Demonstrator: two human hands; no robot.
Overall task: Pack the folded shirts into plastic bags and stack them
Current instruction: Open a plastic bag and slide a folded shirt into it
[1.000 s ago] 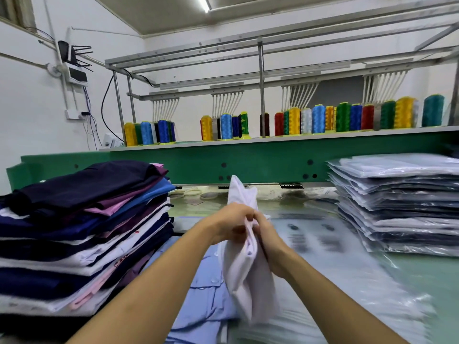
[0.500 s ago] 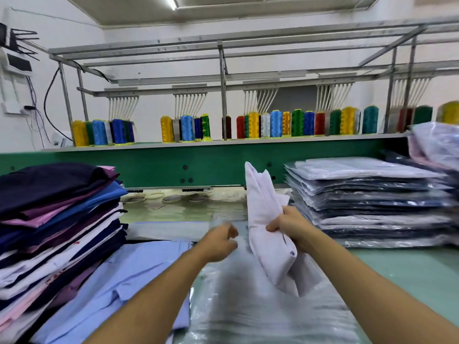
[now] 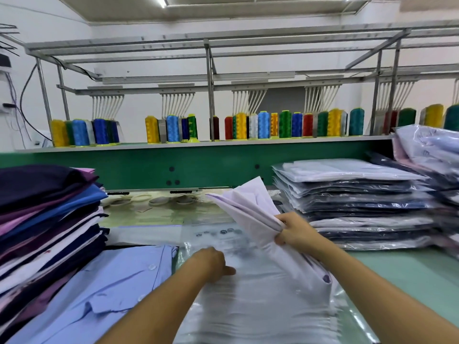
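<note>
My right hand (image 3: 294, 233) grips a folded pale lilac shirt (image 3: 253, 209), held tilted above the table at centre. My left hand (image 3: 213, 264) rests with curled fingers on the top of a pile of clear plastic bags (image 3: 248, 294) lying flat in front of me; whether it pinches a bag is unclear. A light blue shirt (image 3: 104, 286) lies flat to the left of the bags. A tall stack of unbagged folded shirts (image 3: 47, 219) in navy, purple, blue and white stands at the left. A stack of bagged shirts (image 3: 352, 202) stands at the right.
More bagged shirts (image 3: 429, 150) pile up at the far right. A green machine beam (image 3: 198, 167) runs across behind the table, carrying rows of coloured thread cones (image 3: 260, 125). The pale green tabletop (image 3: 409, 276) shows at the right front.
My left hand let go of the lilac shirt and dropped onto the plastic bags. My right hand carried the shirt to the right and tilted it. The view swung to the right.
</note>
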